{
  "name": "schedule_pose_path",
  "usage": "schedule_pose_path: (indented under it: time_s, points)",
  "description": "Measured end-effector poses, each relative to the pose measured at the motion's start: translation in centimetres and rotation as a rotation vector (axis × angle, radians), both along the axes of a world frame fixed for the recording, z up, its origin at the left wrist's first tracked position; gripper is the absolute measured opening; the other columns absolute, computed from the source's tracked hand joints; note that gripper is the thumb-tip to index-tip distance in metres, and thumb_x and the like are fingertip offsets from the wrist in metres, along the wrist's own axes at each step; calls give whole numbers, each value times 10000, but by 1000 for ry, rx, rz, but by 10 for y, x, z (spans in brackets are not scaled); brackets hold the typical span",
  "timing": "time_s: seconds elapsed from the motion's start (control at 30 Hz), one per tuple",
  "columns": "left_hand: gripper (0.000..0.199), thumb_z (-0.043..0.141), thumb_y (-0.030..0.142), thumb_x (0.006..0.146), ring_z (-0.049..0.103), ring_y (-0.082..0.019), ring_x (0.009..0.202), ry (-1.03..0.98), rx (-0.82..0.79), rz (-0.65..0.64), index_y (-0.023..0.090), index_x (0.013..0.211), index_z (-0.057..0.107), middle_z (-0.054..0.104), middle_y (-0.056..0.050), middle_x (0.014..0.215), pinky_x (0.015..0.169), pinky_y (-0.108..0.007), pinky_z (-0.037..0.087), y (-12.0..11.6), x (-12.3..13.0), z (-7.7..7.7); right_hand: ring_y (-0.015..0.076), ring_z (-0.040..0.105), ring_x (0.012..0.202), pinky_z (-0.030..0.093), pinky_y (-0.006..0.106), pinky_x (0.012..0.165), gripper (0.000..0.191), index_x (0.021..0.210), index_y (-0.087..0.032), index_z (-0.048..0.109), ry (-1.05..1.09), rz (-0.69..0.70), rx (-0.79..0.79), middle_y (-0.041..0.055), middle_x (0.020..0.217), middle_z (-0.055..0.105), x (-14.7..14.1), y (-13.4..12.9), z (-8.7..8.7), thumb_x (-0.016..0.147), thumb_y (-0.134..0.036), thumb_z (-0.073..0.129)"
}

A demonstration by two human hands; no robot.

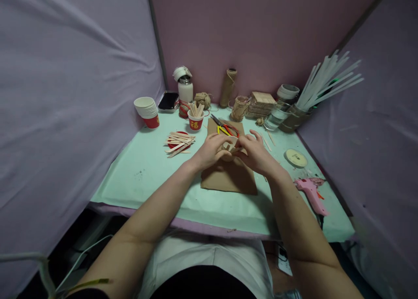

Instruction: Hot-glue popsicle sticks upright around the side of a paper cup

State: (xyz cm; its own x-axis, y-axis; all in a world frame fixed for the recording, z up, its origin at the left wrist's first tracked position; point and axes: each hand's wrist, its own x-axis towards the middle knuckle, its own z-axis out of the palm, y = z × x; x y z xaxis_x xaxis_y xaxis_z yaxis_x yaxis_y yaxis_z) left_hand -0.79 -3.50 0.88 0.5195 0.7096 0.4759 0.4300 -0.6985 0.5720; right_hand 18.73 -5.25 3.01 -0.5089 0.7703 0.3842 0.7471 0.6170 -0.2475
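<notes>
Over the cardboard sheet [228, 177], a small pale, cup-shaped piece [227, 157] sits between my hands, partly covered by my fingers. My left hand [212, 151] curls around its left side, thumb and fingers closed on it. At its right rim, my right hand [254, 150] pinches with thumb and forefinger, the outer fingers raised. Whether a thin strip is also in that pinch is too small to tell. Just beyond my fingers lie scissors with red handles [232, 128] and a yellow-handled tool [223, 130].
Wooden craft sticks [179, 143] lie on a red lid at left, near a red cup of sticks [196, 120] and stacked paper cups [146, 112]. A pink glue gun [313, 196], a round disc [296, 158], a water glass [277, 116] and white glue sticks [323, 85] stand right.
</notes>
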Motion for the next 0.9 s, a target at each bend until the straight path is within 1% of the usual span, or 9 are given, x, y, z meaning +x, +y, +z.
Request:
schedule_pose_path:
  time_s: [0.07, 0.13, 0.23, 0.3, 0.4, 0.5, 0.67, 0.8, 0.9]
  points:
    - [307, 660, 232, 786, 461, -263, 1274, 34, 5, 26, 219, 1084, 584, 574, -97, 1319, 1092, -455, 310, 2, -5, -2, 248, 588, 911, 249, 564, 1082, 108, 838, -241, 540, -5, -1, 16, 24, 796, 624, 1, -1, -2, 786, -161, 591]
    - [330, 676, 228, 768, 343, -282, 1379, 91, -8, 30, 230, 1089, 600, 476, -97, 1436, 1123, -500, 269, 4, -9, -4, 265, 580, 984, 237, 579, 1087, 145, 903, -244, 556, -2, 8, 35, 38, 864, 647, 1, -3, -4, 790, -166, 603]
    - [297, 662, 193, 761, 266, -285, 1423, 139, -20, 19, 242, 1053, 638, 421, -77, 1484, 1138, -534, 247, 6, -9, -8, 295, 529, 1151, 227, 593, 1090, 259, 1055, -257, 549, 40, 15, 82, 83, 1132, 640, 4, -8, -6, 812, -198, 616]
    - [269, 647, 174, 762, 263, -287, 1425, 129, -17, 22, 240, 1022, 660, 421, -76, 1485, 1138, -552, 248, 8, -7, -10, 319, 473, 1246, 246, 597, 1081, 350, 1154, -262, 524, 95, -5, 107, 121, 1316, 548, 9, -10, -9, 821, -248, 634]
    - [167, 630, 163, 766, 273, -301, 1420, 108, -19, 9, 222, 911, 690, 460, -82, 1456, 1123, -581, 265, 10, -4, -13, 334, 397, 1331, 308, 572, 1070, 473, 1252, -259, 484, 217, -39, 89, 155, 1428, 428, 18, -11, -15, 821, -345, 660]
    - [80, 611, 152, 776, 362, -289, 1372, 72, -38, -44, 192, 781, 681, 491, -95, 1423, 1102, -549, 319, 12, -1, -14, 315, 369, 1367, 355, 535, 1077, 585, 1319, -253, 432, 390, -47, -7, 159, 1457, 383, 26, -8, -27, 806, -388, 679]
    - [90, 590, 121, 776, 501, -231, 1258, -47, -77, -140, 149, 720, 655, 490, -127, 1394, 1073, -402, 396, 13, 1, -16, 260, 535, 1247, 436, 475, 1049, 725, 1380, -265, 352, 691, 18, -356, 128, 1416, 464, 22, -1, -46, 753, -304, 715]
    - [59, 622, 139, 769, 518, -235, 1233, -45, -93, -160, 151, 736, 669, 516, -125, 1355, 1062, -416, 414, 14, 1, -17, 245, 634, 1119, 501, 434, 988, 789, 1390, -257, 360, 756, 7, -551, 95, 1300, 587, 11, 0, -55, 707, -273, 756]
    - [63, 639, 133, 756, 518, -241, 1234, -30, -109, -139, 165, 771, 691, 537, -113, 1331, 1065, -433, 416, 13, -1, -14, 236, 648, 1095, 518, 416, 967, 751, 1376, -254, 395, 782, 24, -566, 79, 1276, 609, 7, 0, -57, 713, -254, 747]
